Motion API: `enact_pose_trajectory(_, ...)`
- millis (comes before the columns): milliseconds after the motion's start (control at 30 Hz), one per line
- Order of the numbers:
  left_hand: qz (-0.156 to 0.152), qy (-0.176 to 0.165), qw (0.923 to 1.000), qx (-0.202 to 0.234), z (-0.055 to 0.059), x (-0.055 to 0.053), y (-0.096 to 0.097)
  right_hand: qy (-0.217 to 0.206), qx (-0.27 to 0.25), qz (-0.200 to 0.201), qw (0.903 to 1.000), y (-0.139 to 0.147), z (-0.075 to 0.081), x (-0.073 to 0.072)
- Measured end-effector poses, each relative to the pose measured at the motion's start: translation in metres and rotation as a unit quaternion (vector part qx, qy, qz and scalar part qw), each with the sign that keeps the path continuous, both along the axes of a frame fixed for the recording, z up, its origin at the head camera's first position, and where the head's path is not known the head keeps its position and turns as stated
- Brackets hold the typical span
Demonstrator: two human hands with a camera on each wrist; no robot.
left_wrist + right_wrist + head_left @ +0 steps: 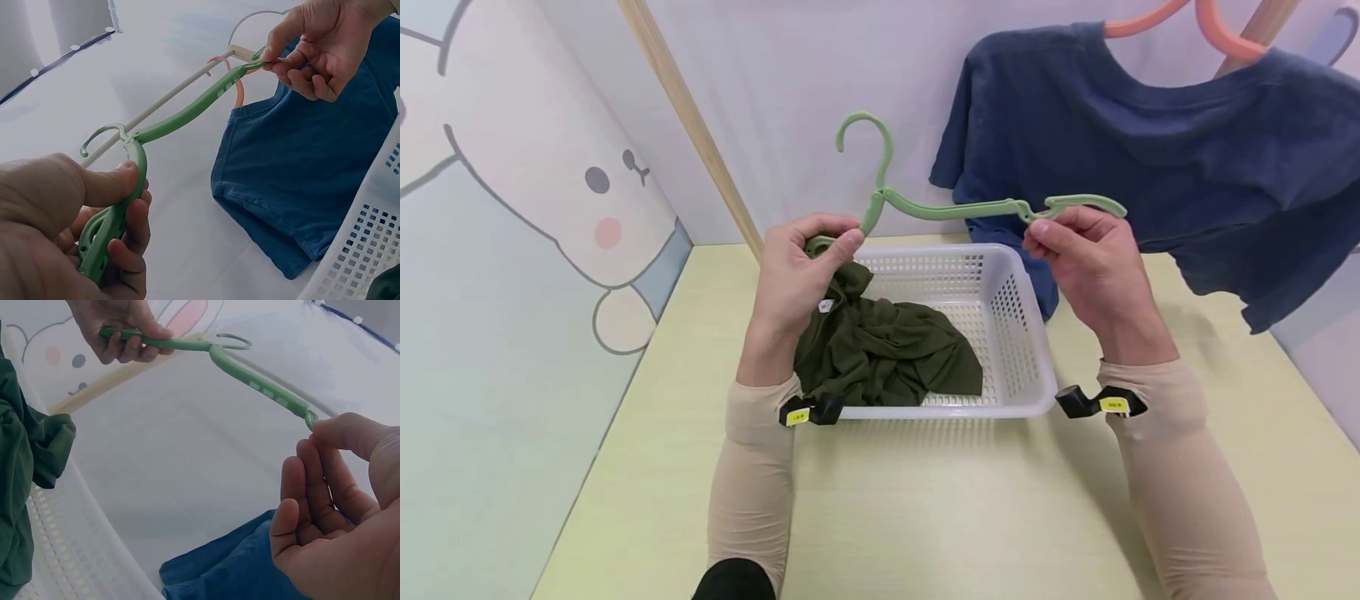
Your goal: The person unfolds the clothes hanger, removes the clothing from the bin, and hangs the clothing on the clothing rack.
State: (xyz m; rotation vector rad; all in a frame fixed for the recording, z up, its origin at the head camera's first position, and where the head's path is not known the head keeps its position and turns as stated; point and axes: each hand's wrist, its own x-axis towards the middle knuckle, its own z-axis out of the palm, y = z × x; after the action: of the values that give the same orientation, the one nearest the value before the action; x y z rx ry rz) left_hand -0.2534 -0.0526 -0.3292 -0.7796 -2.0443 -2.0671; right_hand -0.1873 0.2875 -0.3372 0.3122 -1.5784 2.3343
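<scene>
A green folding clothes hanger [951, 208] is held up in the air between both hands, its hook pointing upward. My left hand [801, 271] grips one arm of it, with thumb and fingers around the green plastic, as the left wrist view [106, 212] shows. Out at the other arm's end, my right hand [1090, 267] pinches the hanger by the hinged joint between thumb and fingertips. Below the hands, a dark green garment [895, 350] lies crumpled in a white perforated basket [1037, 367]. Part of the hanger's left arm is hidden behind my left fingers.
A navy T-shirt [1120, 158] hangs at the right on an orange hanger [1150, 18]. Wooden poles [692, 125] rise behind the basket. The pale table [925, 508] meets a wall panel with a cartoon drawing [610, 208] on the left.
</scene>
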Motion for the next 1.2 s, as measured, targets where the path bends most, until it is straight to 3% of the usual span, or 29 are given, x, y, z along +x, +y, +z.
enact_pose_trajectory(333, -0.004, 0.007, 0.9994, -0.034, 0.001, 0.0, 0.0, -0.005, -0.002, 0.007, 1.0, 0.004, 0.001, 0.001)
enact_pose_trajectory(567, -0.012, -0.007, 0.9984, -0.054, 0.003, -0.002, -0.003, -0.006, -0.076, 0.027, 0.9967, 0.016, 0.007, 0.003)
enact_pose_trajectory(967, -0.022, -0.016, 0.9931, -0.114, 0.003, -0.001, -0.01, 0.028, -0.098, -0.066, 0.9926, 0.045, 0.022, 0.012)
enact_pose_trajectory(1067, -0.024, -0.015, 0.991, -0.131, 0.001, -0.001, -0.008, 0.05, -0.086, -0.065, 0.9929, 0.043, 0.023, 0.013)
enact_pose_trajectory(1200, -0.022, -0.001, 0.9873, -0.157, -0.001, -0.001, -0.005, 0.077, -0.024, -0.039, 0.996, 0.033, 0.023, 0.013)
